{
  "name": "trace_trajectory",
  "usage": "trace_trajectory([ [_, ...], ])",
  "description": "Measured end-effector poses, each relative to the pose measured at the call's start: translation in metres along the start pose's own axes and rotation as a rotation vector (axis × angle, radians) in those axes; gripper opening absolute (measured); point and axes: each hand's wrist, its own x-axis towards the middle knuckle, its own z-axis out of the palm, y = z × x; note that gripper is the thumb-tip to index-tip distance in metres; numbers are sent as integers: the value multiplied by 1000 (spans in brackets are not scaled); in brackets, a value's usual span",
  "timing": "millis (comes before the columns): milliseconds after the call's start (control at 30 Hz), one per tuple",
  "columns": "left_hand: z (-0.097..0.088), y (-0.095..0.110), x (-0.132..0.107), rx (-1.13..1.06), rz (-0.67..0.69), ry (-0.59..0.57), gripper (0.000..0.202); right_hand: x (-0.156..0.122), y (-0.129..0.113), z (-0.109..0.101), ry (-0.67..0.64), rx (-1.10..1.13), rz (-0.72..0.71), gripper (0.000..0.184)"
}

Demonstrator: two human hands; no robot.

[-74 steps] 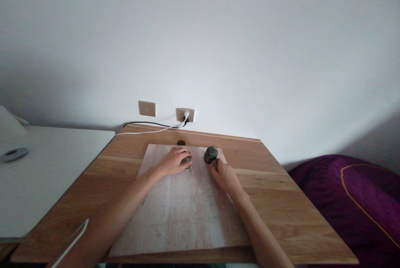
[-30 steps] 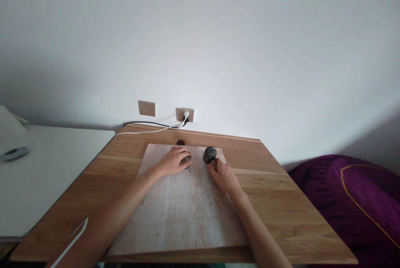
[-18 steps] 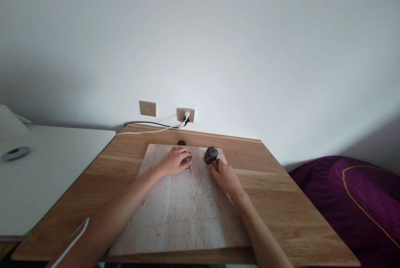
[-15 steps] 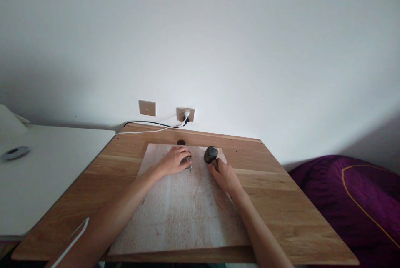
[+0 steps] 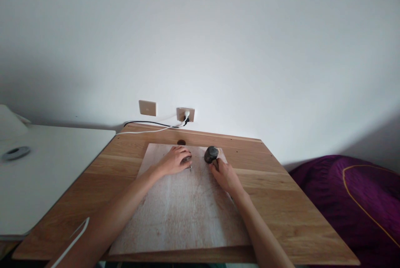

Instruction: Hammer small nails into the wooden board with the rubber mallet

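A pale wooden board (image 5: 181, 214) lies on an oak table (image 5: 281, 205). My left hand (image 5: 173, 162) rests near the board's far edge, fingers curled over a small dark object (image 5: 187, 159), with a thin metal pin (image 5: 190, 169) standing just beside its fingertips. My right hand (image 5: 225, 175) is closed round the handle of a mallet; its dark rounded head (image 5: 211, 154) sits just past my fingers, to the right of my left hand and apart from it.
A white desk (image 5: 46, 164) with a grey ring (image 5: 15, 152) adjoins the table on the left. Wall sockets (image 5: 185, 114) with black and white cables sit behind. A dark knob (image 5: 181, 142) lies beyond the board. A purple cushion (image 5: 353, 201) is at right.
Almost nothing differs: both hands keep their places on the board; the mallet head shifts only a few pixels.
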Motion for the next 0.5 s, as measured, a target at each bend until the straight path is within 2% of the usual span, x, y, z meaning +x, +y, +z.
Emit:
trace_trajectory([
  [267,-1,0,-1,-6,11,-9,31,1,1,1,-6,1,-1,18],
  [500,-1,1,0,-15,22,6,27,2,2,1,-1,-3,0,17],
])
